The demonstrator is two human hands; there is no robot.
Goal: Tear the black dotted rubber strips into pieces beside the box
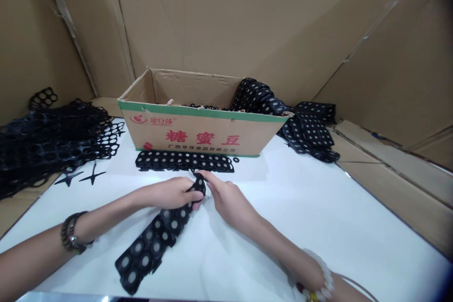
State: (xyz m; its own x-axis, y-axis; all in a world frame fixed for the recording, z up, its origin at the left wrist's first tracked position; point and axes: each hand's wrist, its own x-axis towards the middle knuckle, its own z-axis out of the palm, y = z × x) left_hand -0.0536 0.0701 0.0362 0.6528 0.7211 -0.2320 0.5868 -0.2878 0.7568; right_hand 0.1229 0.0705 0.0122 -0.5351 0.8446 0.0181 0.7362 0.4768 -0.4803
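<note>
A black strip (152, 240) dotted with pale round discs slants from the front of the table up to my hands. My left hand (177, 192) is closed around its far end, thumb on top. At that same end my right hand (226, 198) pinches a thin black piece at the strip's tip; its exact shape is partly hidden by the fingers. Just beyond both hands, a flat stack of similar black strips (184, 160) lies along the front of the cardboard box (201, 132). A single black ring (236, 160) rests by the stack's right end.
Black perforated scrap (56, 137) is heaped on the left, with star-shaped offcuts (92, 174) near it. More dotted strips (307, 132) spill over the box's right side onto the white table (300, 207). Tall cardboard walls (247, 23) enclose the back and sides.
</note>
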